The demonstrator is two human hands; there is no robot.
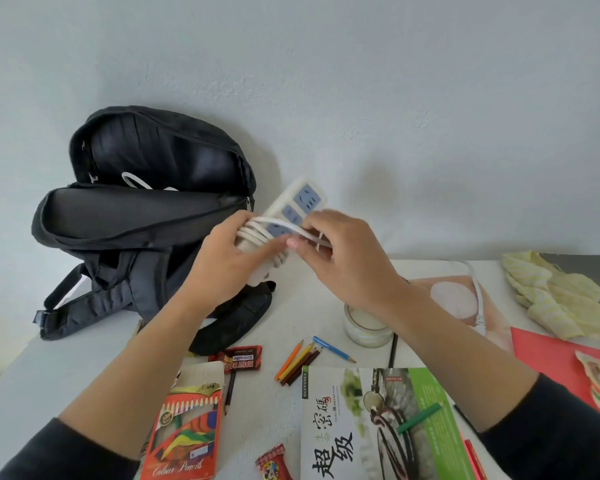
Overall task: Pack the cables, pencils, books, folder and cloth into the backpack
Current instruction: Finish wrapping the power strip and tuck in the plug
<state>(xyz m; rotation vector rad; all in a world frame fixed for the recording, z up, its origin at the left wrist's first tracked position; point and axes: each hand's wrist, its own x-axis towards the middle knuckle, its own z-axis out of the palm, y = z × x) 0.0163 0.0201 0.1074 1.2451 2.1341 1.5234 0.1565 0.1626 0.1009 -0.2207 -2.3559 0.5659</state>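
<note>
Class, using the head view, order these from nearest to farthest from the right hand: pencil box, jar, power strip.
1. Power strip: the right hand pinches its cable, raised above the table.
2. Jar: on the table, just under the right wrist.
3. Pencil box: bottom left, beside the left forearm.

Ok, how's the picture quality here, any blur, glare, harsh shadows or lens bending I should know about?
Head view: soft, even light with no glare, and only faint shadows on the wall beside the backpack and power strip. Head view: the right hand looks slightly smeared where it pinches the cable, while the book print stays sharp. Head view: wide-angle stretch shows on the sleeves in the bottom corners.
</note>
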